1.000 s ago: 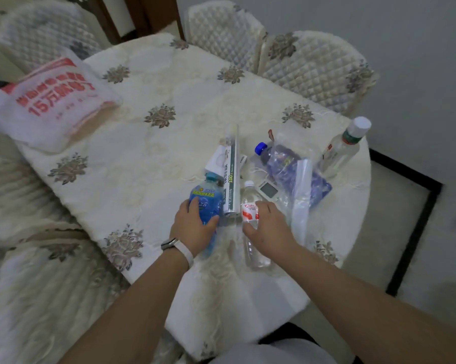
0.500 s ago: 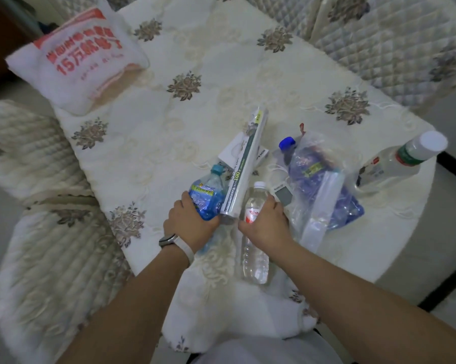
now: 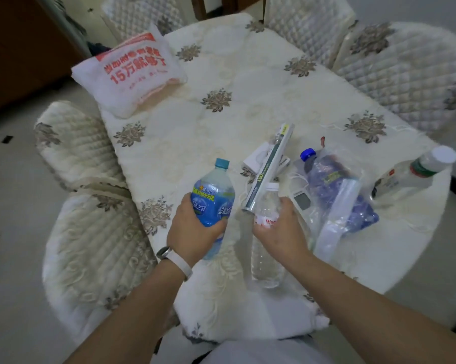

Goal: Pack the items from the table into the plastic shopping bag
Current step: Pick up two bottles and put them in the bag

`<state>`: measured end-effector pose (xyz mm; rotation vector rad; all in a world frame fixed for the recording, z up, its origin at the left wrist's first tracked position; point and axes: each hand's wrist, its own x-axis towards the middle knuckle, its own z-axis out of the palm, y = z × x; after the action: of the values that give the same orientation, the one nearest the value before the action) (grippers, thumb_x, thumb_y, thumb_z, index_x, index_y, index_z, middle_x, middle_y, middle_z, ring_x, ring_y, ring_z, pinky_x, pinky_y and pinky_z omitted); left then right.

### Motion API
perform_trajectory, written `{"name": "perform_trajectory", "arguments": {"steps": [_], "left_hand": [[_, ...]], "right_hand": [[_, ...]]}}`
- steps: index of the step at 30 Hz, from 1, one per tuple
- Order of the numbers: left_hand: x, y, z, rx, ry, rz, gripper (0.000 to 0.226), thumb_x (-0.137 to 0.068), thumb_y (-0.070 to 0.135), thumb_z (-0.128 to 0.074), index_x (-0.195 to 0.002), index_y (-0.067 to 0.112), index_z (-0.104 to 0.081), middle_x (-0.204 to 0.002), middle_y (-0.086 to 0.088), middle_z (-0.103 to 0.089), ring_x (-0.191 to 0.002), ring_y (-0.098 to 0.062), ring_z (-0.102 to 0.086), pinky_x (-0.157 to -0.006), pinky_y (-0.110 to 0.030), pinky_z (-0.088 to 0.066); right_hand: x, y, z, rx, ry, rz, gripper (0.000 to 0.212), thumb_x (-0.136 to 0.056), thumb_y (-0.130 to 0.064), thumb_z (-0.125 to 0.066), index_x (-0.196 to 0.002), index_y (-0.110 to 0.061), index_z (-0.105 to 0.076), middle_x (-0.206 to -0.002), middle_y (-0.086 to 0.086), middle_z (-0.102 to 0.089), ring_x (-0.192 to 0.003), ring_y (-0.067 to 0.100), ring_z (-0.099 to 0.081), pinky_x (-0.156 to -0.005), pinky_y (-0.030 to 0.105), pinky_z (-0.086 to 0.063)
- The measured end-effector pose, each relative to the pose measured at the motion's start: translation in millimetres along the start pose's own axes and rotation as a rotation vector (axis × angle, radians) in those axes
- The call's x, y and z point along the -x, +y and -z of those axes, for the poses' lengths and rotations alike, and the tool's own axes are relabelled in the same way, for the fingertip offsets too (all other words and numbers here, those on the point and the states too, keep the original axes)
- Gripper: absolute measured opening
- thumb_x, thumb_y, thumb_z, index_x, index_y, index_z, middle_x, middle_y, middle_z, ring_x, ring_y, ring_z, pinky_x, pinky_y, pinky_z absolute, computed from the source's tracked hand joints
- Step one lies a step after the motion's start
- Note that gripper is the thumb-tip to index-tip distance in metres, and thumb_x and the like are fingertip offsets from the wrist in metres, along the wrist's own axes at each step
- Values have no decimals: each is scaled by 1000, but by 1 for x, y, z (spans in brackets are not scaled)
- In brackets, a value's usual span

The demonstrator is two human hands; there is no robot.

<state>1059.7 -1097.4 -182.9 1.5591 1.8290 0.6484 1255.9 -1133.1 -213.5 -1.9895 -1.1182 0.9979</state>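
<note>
The left hand (image 3: 195,229) grips a blue-labelled drink bottle (image 3: 213,198). The fingers wrap its lower half, and its light blue cap points away from the person. A watch (image 3: 174,258) sits on the left wrist.

The right hand (image 3: 279,232) grips a clear water bottle (image 3: 266,266) at its red label, with the thumb and fingers curled round it. Its white cap points away and its base points toward the person at the near table edge.

A long narrow roll box (image 3: 271,164) lies between the two bottles, across a small white box (image 3: 257,157). To the right lie a small device with a screen (image 3: 301,200), a blue-capped bottle (image 3: 324,174) partly under a clear plastic pouch (image 3: 337,222), and a white-capped bottle (image 3: 415,174) on its side.

The plastic shopping bag (image 3: 132,74), white with red print, lies at the far left corner of the table (image 3: 247,82), well apart from both hands.
</note>
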Motion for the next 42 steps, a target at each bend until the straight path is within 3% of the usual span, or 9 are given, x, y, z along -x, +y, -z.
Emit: {"name": "perform_trajectory", "arguments": {"steps": [5, 11, 15, 18, 21, 25, 30, 35, 42], "left_hand": [[24, -7, 51, 224, 61, -38, 61, -54, 43, -83, -105, 41, -49, -101, 20, -65, -89, 2, -65, -78, -32, -57], [59, -42, 150, 425, 130, -119, 65, -59, 34, -86, -112, 41, -49, -109, 17, -65, -96, 1, -65, -83, -32, -57], [87, -92, 228, 501, 178, -160, 65, -65, 23, -87, -112, 44, -48, -111, 19, -64, -99, 1, -65, -84, -26, -56], [106, -135, 285, 506, 246, -179, 66, -65, 24, -87, -110, 48, -46, -111, 24, -62, -100, 4, -63, -82, -19, -53], [127, -185, 336, 539, 313, -125, 66, -66, 20, -87, -111, 45, -47, -111, 22, -63, -97, 5, -64, -80, -17, -54], [153, -245, 388, 568, 412, -41, 67, -67, 19, -87, -117, 39, -47, -111, 19, -62, -92, 8, -64, -71, -10, -52], [171, -301, 427, 577, 570, 75, 70, -66, 20, -87, -121, 35, -46, -112, 19, -62, -92, 8, -63, -72, -11, -51], [167, -340, 456, 541, 641, 151, 65, -70, 13, -85, -117, 34, -46, -109, 21, -61, -87, 14, -61, -66, -5, -47], [93, -397, 495, 463, 665, 271, 69, -69, 17, -86, -119, 38, -43, -110, 24, -61, -91, 12, -62, -74, -14, -49]], "right_hand": [[40, -38, -14, -105, -21, 98, 70, -65, -26, -81, -126, -27, -46, -114, -7, -53, -94, 10, -58, -69, 16, -42], [107, -107, -77, -123, -29, 243, 63, -62, -25, -83, -110, -37, -44, -108, -7, -58, -91, 6, -60, -70, 21, -47], [164, -154, -138, -102, -51, 334, 69, -61, -32, -83, -107, -51, -36, -113, -5, -59, -97, 13, -63, -83, 37, -54], [201, -188, -183, -110, -76, 394, 61, -65, -23, -84, -99, -48, -40, -106, -11, -61, -90, 4, -64, -77, 29, -53], [237, -224, -223, -96, -126, 450, 64, -67, -19, -83, -107, -43, -40, -99, -20, -57, -84, -6, -61, -68, 16, -46], [268, -264, -274, -50, -231, 504, 80, -71, -26, -81, -134, -31, -33, -96, -23, -53, -84, -4, -57, -71, 22, -43], [285, -292, -337, -14, -355, 572, 73, -72, -23, -80, -128, -33, -34, -99, -24, -55, -84, -2, -61, -68, 15, -42], [277, -310, -404, -10, -450, 541, 84, -64, -29, -82, -132, -34, -33, -108, -9, -62, -88, 8, -66, -80, 31, -53], [223, -345, -500, -27, -540, 482, 74, -69, -20, -82, -119, -40, -31, -104, -16, -58, -83, -6, -59, -67, 12, -42]]}}
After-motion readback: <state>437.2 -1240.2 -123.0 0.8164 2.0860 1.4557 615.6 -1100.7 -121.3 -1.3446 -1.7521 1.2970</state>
